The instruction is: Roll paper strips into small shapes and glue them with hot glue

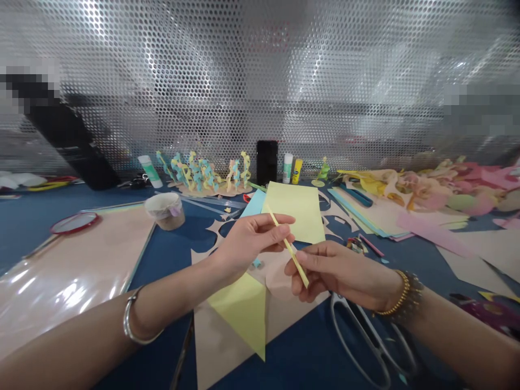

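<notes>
A narrow yellow paper strip (289,249) slants between my two hands, its upper end to the left and its lower end to the right. My left hand (264,233) pinches its upper part between thumb and fingers. Lower down, my right hand (317,268) pinches the strip near its bottom end. Behind the hands lies a yellow paper sheet (303,208) over a light blue one (252,205). Below them, a yellow paper piece (244,311) rests on a large beige sheet (221,360), beside a beige round piece (280,279) partly covered by my right hand.
Large scissors (365,336) lie under my right forearm. A paper cup (166,212) and a red-rimmed round item (75,223) are at left. Curled paper decorations (203,176), a black phone (267,162) and glue sticks (287,168) stand at the back. Pink scraps (483,179) pile up at right.
</notes>
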Demonstrator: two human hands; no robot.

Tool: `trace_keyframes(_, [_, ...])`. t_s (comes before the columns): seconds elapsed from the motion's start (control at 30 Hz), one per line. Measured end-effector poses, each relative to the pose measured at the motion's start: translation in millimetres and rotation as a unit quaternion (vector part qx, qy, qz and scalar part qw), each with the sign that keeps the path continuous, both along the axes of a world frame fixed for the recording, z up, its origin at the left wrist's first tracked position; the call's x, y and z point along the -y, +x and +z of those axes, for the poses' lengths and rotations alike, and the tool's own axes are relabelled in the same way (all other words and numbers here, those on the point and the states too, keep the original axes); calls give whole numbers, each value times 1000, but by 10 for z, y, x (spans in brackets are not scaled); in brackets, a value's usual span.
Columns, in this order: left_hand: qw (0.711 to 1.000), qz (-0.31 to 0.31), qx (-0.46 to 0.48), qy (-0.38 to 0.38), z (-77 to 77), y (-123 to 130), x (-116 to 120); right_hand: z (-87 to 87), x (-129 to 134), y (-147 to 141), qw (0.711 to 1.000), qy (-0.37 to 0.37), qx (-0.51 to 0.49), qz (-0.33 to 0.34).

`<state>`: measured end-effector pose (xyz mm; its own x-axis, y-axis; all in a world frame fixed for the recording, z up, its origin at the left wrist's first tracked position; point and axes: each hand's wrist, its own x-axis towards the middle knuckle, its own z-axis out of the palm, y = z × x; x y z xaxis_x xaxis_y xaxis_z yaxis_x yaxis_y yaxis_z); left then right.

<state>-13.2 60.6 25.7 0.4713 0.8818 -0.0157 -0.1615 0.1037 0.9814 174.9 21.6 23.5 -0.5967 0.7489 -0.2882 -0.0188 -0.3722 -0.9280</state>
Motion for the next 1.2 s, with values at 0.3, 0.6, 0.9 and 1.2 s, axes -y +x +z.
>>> trace_keyframes(0.3, [1000, -6, 8, -26, -10, 8, 19, -21, -6, -22, 999, -2, -32, -7])
trace_keyframes(0.6, [999, 22, -17, 22, -6, 25, 46, -52, -20, -9, 999, 3, -29, -29])
trace_keyframes(0.9, [993, 98, 39, -50, -74, 64, 89, 31, -42, -17, 928, 264, 192, -180])
trace_keyframes(1.2, [998, 14, -9, -65, -83, 48, 97, 43, -101, 49, 903, 261, 107, -325])
